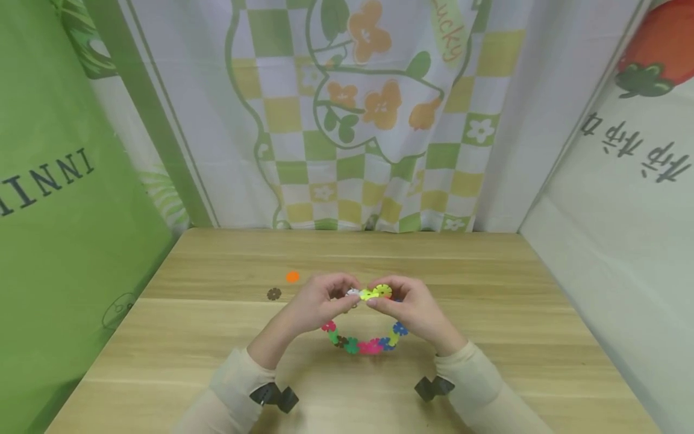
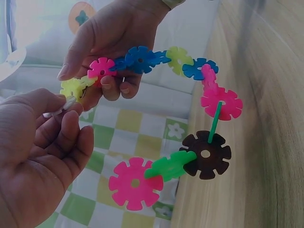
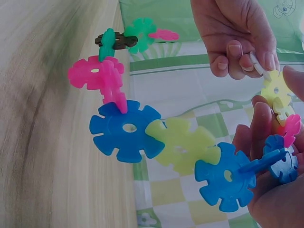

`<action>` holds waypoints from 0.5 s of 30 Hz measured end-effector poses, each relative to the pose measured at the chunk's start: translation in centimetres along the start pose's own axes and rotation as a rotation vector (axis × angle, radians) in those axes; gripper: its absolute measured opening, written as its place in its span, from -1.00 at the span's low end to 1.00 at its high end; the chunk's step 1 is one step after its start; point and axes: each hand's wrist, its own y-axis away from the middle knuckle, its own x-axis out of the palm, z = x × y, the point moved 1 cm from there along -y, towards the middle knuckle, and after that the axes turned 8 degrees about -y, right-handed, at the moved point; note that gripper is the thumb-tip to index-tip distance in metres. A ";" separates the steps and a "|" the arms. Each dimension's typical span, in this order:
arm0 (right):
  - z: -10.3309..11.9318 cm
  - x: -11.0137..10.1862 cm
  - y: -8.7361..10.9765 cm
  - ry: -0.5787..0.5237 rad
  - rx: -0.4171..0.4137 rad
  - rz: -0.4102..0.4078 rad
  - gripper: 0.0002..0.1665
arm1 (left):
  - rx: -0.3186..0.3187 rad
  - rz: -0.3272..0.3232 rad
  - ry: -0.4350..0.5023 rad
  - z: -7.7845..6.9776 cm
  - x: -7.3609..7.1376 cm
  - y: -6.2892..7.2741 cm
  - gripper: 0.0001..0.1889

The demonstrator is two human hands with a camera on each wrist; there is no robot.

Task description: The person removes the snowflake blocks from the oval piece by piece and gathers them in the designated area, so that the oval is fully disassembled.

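In the head view my left hand (image 1: 317,302) pinches a white notched plastic disc (image 1: 352,292) between thumb and fingertips. My right hand (image 1: 414,308) grips a yellow notched disc (image 1: 382,290) at one end of a chain of slotted-together discs. The white disc meets the yellow end where the fingertips come together; fingers partly cover that joint. From the right hand the chain curves down through blue discs (image 3: 126,130), pale yellow and pink ones, a green one and a dark brown disc (image 2: 206,154). A pink disc (image 2: 135,183) forms its loose far end in the left wrist view.
Left of the hands, an orange disc (image 1: 293,276) and a brown disc (image 1: 274,293) lie apart on the wooden table (image 1: 488,271). A checked curtain (image 1: 336,157) hangs behind the table's back edge, with fabric walls at both sides.
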 end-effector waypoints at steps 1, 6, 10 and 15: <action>0.3 0.1 0.1 0.001 0.001 0.001 -0.75 | 0.003 0.002 -0.002 0.0 0.0 0.0 -0.89; 0.1 0.1 0.0 -0.008 0.010 0.002 -0.76 | 0.019 0.012 -0.008 0.1 0.0 0.0 -0.89; -1.0 -0.1 -0.2 -0.018 0.013 -0.001 -0.76 | 0.022 0.005 -0.011 0.0 -0.1 0.1 -0.91; -1.6 -0.3 -0.3 -0.030 -0.006 -0.007 -0.77 | -0.016 -0.018 -0.019 0.1 -0.2 0.2 -0.94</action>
